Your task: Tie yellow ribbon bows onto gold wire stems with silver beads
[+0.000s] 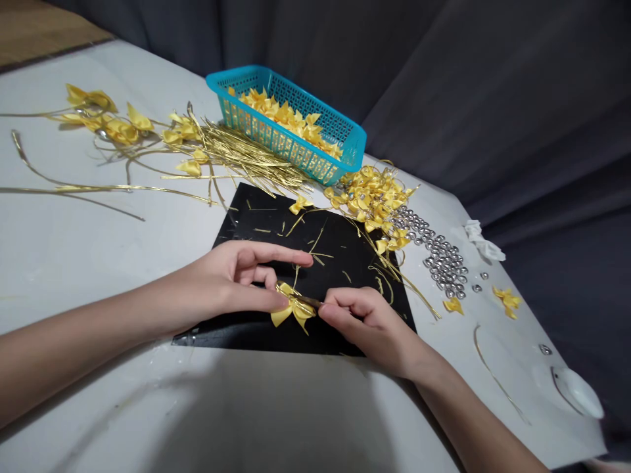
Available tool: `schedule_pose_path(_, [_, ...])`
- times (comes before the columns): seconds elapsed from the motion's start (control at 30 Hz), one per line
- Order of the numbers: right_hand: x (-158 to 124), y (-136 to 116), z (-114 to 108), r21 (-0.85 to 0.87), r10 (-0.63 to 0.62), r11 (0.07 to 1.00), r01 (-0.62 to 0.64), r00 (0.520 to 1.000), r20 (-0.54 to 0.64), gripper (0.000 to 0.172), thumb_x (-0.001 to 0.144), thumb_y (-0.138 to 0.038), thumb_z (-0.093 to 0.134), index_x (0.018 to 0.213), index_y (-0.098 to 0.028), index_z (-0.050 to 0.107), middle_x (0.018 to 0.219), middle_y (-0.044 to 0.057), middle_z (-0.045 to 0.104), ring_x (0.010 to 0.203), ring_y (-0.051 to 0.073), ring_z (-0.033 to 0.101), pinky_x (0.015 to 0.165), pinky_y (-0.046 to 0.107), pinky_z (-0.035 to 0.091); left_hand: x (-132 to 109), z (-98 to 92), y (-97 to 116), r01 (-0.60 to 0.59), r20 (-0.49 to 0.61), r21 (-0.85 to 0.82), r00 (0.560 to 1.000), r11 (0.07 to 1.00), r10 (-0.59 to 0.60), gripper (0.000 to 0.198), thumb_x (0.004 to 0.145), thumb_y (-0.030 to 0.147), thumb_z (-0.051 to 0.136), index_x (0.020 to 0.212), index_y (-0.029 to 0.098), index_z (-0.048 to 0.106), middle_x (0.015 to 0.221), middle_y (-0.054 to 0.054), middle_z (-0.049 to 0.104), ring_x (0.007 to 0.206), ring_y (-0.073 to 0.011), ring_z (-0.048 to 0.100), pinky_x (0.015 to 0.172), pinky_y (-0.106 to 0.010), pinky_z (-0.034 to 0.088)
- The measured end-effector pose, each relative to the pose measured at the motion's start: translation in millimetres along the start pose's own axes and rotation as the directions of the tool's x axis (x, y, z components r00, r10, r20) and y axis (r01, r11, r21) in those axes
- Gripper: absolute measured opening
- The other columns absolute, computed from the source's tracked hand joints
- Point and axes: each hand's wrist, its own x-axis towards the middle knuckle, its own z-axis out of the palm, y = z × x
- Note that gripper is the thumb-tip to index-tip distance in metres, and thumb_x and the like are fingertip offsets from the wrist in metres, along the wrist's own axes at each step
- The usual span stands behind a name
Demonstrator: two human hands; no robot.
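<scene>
My left hand pinches a yellow ribbon bow between its thumb and bent fingers, with the index finger stretched out above. Gold cord runs up from the bow's middle. Closed at the bow's right side, my right hand grips a thin, dark, flat strip whose kind I cannot make out; its tip touches or overlaps the bow. Both hands are over a black mat strewn with short gold cord scraps. Another small yellow bow lies at the mat's far edge.
A blue basket of yellow bows stands behind the mat, beside a bundle of gold cords. Piled bows and silver beads lie to the right. More bows with cords spread at far left. A white round object sits near the right edge.
</scene>
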Motion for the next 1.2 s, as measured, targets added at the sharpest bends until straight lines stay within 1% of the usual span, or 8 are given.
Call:
schedule_pose_path(0.07, [0.2, 1.6, -0.7, 0.031, -0.004, 1.0, 0.005, 1.0, -0.008, 0.045, 0.085, -0.051, 0.048, 0.056, -0.02, 0.034, 0.051, -0.007, 0.025, 0.048, 0.007, 0.021, 0.044, 0.023, 0.014, -0.3, -0.4, -0.2, -0.001, 0.003, -0.007, 1.0, 1.0, 0.001, 0.05, 0.07, 0.012, 0.07, 0.119, 0.022, 0.063, 0.056, 0.009, 0.049, 0.047, -0.002, 0.04, 0.043, -0.012, 0.027])
schedule_pose_path(0.2, [1.1, 3.5, -1.7, 0.193, 0.014, 0.981, -0.015, 1.0, 0.004, 0.048, 0.083, -0.057, 0.053, 0.059, -0.019, 0.034, 0.052, -0.009, 0.021, 0.045, 0.005, 0.017, 0.043, 0.022, 0.011, -0.3, -0.2, -0.1, 0.007, 0.004, -0.037, 1.0, 0.999, -0.007, 0.049, 0.071, 0.011, 0.07, 0.118, 0.023, 0.064, 0.055, 0.01, 0.049, 0.047, -0.002, 0.041, 0.043, -0.011, 0.028])
schedule_pose_path(0.27, [1.2, 3.2, -1.8, 0.228, 0.022, 0.973, -0.025, 1.0, 0.015, 0.05, 0.081, -0.059, 0.055, 0.059, -0.019, 0.035, 0.051, -0.009, 0.021, 0.045, 0.005, 0.016, 0.042, 0.022, 0.01, -0.4, 0.4, 0.0, 0.011, 0.004, -0.049, 1.0, 0.999, -0.01, 0.049, 0.071, 0.011, 0.07, 0.118, 0.024, 0.064, 0.054, 0.01, 0.049, 0.047, -0.002, 0.041, 0.044, -0.011, 0.029])
schedule_pose_path(0.5, [-0.4, 0.8, -2.1, 0.179, 0.05, 0.982, -0.058, 0.998, 0.048, 0.049, 0.082, -0.058, 0.054, 0.058, -0.019, 0.036, 0.049, -0.01, 0.023, 0.044, 0.004, 0.017, 0.041, 0.021, 0.011, -0.9, 0.9, -0.1, 0.015, -0.005, -0.052, 1.0, 0.999, -0.015, 0.048, 0.071, 0.011, 0.07, 0.117, 0.024, 0.065, 0.056, 0.009, 0.049, 0.048, -0.0021, 0.042, 0.045, -0.011, 0.03])
schedule_pose_path(0.7, [-0.3, 3.3, -2.2, 0.193, 0.053, 0.979, -0.066, 0.996, 0.072, 0.046, 0.084, -0.053, 0.054, 0.059, -0.019, 0.036, 0.049, -0.01, 0.024, 0.044, 0.004, 0.018, 0.04, 0.021, 0.012, -2.4, 0.2, -0.6, 0.015, 0.001, -0.011, 1.0, 1.0, -0.015, 0.049, 0.071, 0.012, 0.07, 0.118, 0.026, 0.064, 0.056, 0.009, 0.048, 0.048, -0.0019, 0.04, 0.044, -0.011, 0.028])
schedule_pose_path(0.9, [-0.5, 4.3, -2.2, 0.187, 0.035, 0.981, -0.048, 0.997, 0.073, 0.048, 0.086, -0.055, 0.05, 0.059, -0.019, 0.035, 0.05, -0.01, 0.024, 0.044, 0.004, 0.017, 0.04, 0.021, 0.011, -1.7, 0.5, 0.5, 0.013, 0.001, 0.009, 1.0, 1.0, -0.013, 0.052, 0.07, 0.014, 0.07, 0.12, 0.023, 0.063, 0.057, 0.009, 0.048, 0.047, -0.003, 0.039, 0.044, -0.014, 0.027])
schedule_pose_path(1.1, [-0.3, 2.7, -3.1, 0.211, 0.043, 0.976, -0.059, 0.996, 0.078, 0.046, 0.084, -0.05, 0.057, 0.058, -0.019, 0.034, 0.049, -0.01, 0.023, 0.043, 0.004, 0.017, 0.04, 0.02, 0.011, -2.4, 1.1, 2.8, 0.015, -0.002, 0.027, 1.0, 1.0, -0.015, 0.052, 0.07, 0.015, 0.069, 0.122, 0.021, 0.061, 0.057, 0.009, 0.046, 0.048, -0.0045, 0.039, 0.044, -0.017, 0.027])
schedule_pose_path(1.2, [-0.1, 3.5, -3.0, 0.205, 0.038, 0.977, -0.054, 0.996, 0.084, 0.046, 0.085, -0.05, 0.056, 0.058, -0.019, 0.035, 0.049, -0.01, 0.024, 0.044, 0.004, 0.017, 0.04, 0.021, 0.011, -2.4, 1.4, 2.6, 0.015, -0.006, 0.025, 1.0, 1.0, -0.014, 0.052, 0.07, 0.015, 0.07, 0.121, 0.022, 0.062, 0.057, 0.009, 0.046, 0.048, -0.0043, 0.039, 0.045, -0.017, 0.027])
